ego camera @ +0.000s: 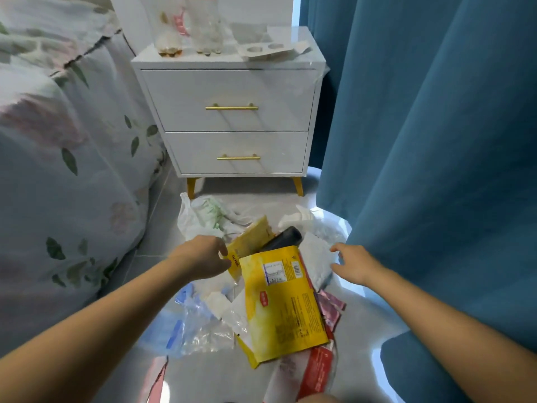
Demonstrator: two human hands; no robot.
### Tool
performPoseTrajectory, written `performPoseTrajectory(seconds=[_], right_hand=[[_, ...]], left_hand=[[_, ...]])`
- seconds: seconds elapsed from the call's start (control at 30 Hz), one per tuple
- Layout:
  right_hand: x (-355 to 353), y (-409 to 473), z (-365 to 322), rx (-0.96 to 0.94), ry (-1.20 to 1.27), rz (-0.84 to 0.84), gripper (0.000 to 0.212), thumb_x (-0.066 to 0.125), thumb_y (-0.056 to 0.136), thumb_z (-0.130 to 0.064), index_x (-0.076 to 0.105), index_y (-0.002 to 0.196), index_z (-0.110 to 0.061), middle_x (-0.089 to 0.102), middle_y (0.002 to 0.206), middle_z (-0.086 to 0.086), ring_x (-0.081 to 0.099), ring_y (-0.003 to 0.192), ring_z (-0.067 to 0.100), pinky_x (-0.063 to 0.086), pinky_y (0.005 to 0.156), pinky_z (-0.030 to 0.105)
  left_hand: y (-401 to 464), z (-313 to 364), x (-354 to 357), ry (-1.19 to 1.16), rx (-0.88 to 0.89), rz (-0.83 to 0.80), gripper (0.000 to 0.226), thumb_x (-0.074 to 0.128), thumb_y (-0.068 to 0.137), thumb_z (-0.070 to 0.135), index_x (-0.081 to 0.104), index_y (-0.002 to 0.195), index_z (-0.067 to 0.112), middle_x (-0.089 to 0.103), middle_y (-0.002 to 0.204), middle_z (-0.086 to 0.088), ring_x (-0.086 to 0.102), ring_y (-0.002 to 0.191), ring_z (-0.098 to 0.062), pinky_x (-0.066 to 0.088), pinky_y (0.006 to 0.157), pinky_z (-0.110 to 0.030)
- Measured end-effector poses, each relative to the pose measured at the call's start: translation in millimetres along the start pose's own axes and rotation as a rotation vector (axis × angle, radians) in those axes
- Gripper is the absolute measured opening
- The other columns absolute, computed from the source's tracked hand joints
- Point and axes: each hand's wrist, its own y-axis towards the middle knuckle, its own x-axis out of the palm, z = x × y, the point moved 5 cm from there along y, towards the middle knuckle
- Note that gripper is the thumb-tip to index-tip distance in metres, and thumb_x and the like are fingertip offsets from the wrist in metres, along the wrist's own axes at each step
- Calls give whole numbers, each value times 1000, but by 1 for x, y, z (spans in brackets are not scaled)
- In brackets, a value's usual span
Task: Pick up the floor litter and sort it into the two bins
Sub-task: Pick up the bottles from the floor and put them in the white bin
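Note:
Litter lies heaped on the grey floor in front of me. A large yellow mailer bag (282,306) tops the heap, and a smaller yellow packet (251,241) and a black cylinder (283,239) sit behind it. My left hand (203,257) pinches the left edge of the smaller yellow packet between thumb and fingers. My right hand (354,263) hovers with fingers spread beside a white crumpled sheet (316,257) and holds nothing. Clear plastic bags (206,330), a white plastic bag (200,216) and red wrappers (331,309) lie around. No bin is in view.
A white two-drawer nightstand (232,112) stands behind the heap with empty plastic bottles (200,27) and a cardboard insert (267,49) on top. A bed with a floral cover (58,170) fills the left side. A blue curtain (436,141) hangs on the right.

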Motion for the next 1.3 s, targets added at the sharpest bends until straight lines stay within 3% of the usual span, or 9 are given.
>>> performPoseTrajectory(seconds=[0.23, 0.4, 0.67, 0.77, 0.9, 1.03, 1.17, 1.3], right_hand=[[25, 31, 3, 95, 69, -36, 45, 55, 93, -27, 44, 136, -19, 57, 131, 12, 59, 112, 26, 48, 97, 33], [40, 46, 8, 101, 78, -42, 43, 54, 93, -29, 44, 135, -25, 61, 127, 3, 61, 109, 18, 49, 95, 27], [56, 60, 14, 65, 79, -48, 44, 53, 92, -28, 44, 135, -29, 56, 132, -3, 57, 116, 16, 44, 98, 23], [63, 65, 21, 76, 99, -51, 44, 54, 91, -28, 44, 134, -29, 56, 134, -3, 55, 120, 17, 43, 99, 24], [75, 68, 29, 122, 136, -94, 45, 55, 92, -26, 43, 135, -26, 54, 135, 0, 54, 121, 19, 46, 100, 26], [80, 73, 32, 127, 122, -108, 45, 55, 92, -23, 43, 136, -24, 54, 136, 1, 54, 122, 19, 45, 99, 26], [75, 94, 14, 68, 72, -93, 41, 54, 93, -23, 45, 133, -24, 54, 136, 1, 53, 122, 18, 45, 101, 27], [62, 150, -40, -91, 61, -16, 35, 56, 92, -24, 53, 127, -18, 60, 128, 4, 58, 114, 20, 45, 97, 28]], left_hand=[[83, 21, 39, 56, 129, -67, 37, 55, 84, 37, 63, 116, 19, 67, 114, -5, 63, 102, -24, 55, 85, -36], [150, 65, 65, -80, 145, -57, 36, 54, 86, 33, 56, 116, 13, 63, 107, -8, 58, 88, -24, 44, 67, -30], [225, 92, 114, -198, 21, -123, 73, 67, 76, 55, 43, 134, 16, 53, 125, -5, 57, 109, -22, 49, 80, -28], [231, 87, 137, -290, -22, -196, 88, 69, 66, 66, 41, 135, 18, 58, 122, -2, 60, 109, -21, 53, 89, -32], [227, 72, 144, -280, -32, -172, 69, 77, 61, 56, 54, 115, 21, 63, 98, 3, 64, 90, -17, 57, 76, -30], [217, 42, 122, -157, 33, -137, 62, 76, 56, 56, 60, 104, 20, 61, 89, 4, 59, 80, -17, 47, 64, -28], [187, -2, 94, -90, 92, -82, 61, 71, 51, 66, 55, 95, 26, 60, 89, 4, 56, 77, -17, 47, 64, -28], [156, -46, 70, -93, 82, -46, 52, 71, 59, 58, 57, 100, 29, 62, 93, 5, 60, 81, -15, 52, 68, -29]])
